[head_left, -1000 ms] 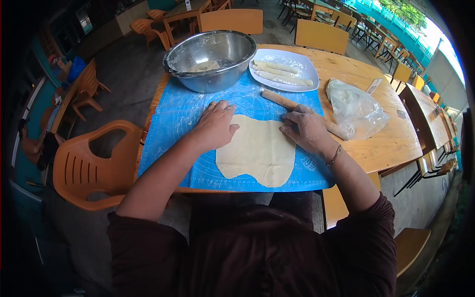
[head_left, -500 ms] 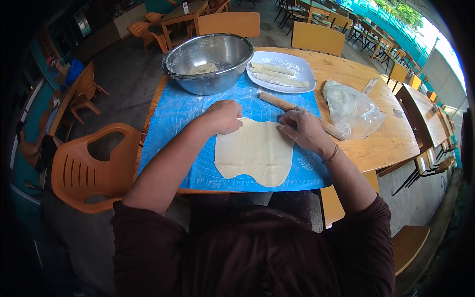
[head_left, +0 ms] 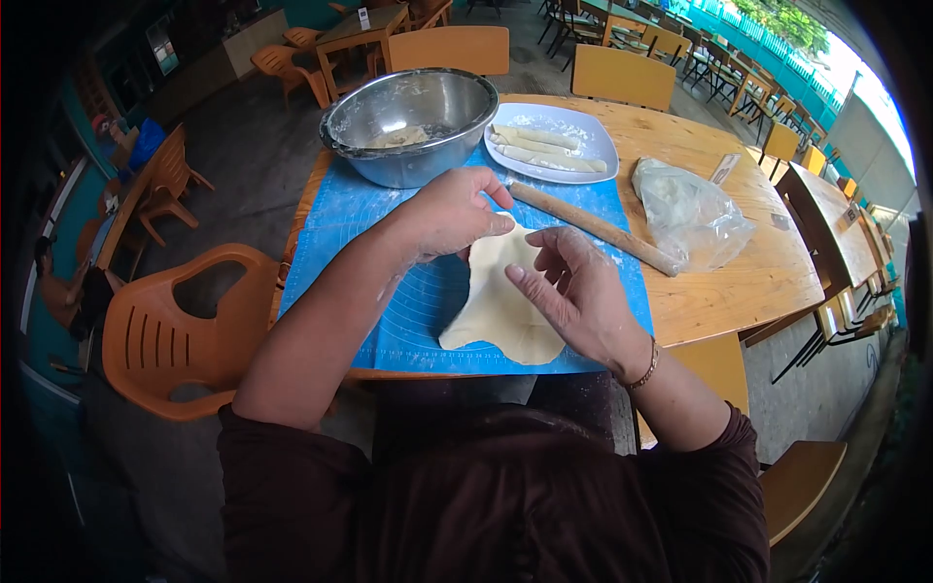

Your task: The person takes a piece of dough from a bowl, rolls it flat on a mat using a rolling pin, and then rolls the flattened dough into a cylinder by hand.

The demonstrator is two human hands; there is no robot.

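Note:
A thin, pale sheet of dough [head_left: 501,316] lies partly on the blue floured mat [head_left: 408,316], its far left edge raised. That raised edge is pinched between the thumb and fingers of my left hand [head_left: 462,206]. Over the sheet's right side is my right hand [head_left: 581,296], palm turned inward, thumb and fingers apart with nothing between them. It covers part of the dough. Just beyond both hands, a wooden rolling pin [head_left: 595,228] rests slantwise, reaching from the mat onto the bare wood.
A steel bowl [head_left: 408,173] with some dough inside stands at the mat's far left. Beside it, a white plate [head_left: 607,146] holds rolled dough pieces [head_left: 535,155]. A clear plastic bag [head_left: 685,219] lies on the wooden table [head_left: 768,277] to the right. An orange chair [head_left: 185,330] stands at left.
My left hand has moved up and right, lifting the dough's far left edge and drawing the sheet rightward. My right hand has come off the right edge, shifting nearer and turning.

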